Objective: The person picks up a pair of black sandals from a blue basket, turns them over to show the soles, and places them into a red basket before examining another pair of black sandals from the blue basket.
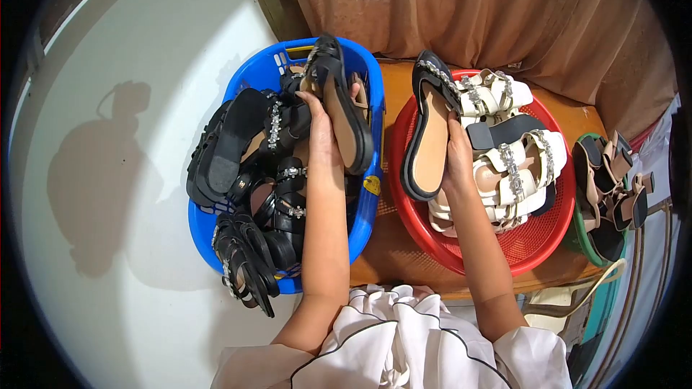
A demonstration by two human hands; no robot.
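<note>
We hold one black sandal in each of our hands. Our left hand [322, 124] grips the left-held sandal [347, 126] over the blue basket [364, 234], the thumb on one side and fingertips showing at the other; the toe points away from us and the tan insole is in view. Our right hand [457, 153] grasps the right-held sandal [429, 140] by its side, over the near-left part of the round red basket [404, 216], with its toe also pointing away and jewelled trim on its dark strap.

In the blue basket we see a heap of black sandals [292, 173], several with sparkling straps, one turned so that its dark sole [238, 137] shows. The red basket, on the brown table [382, 263], holds a pile of white sandals [515, 187] with jewelled bands, and a black sole [501, 130] lies among them. To the right, we see a green basket [581, 234] with beige-and-black heeled shoes [613, 187]. A brown curtain [468, 7] hangs behind the table.
</note>
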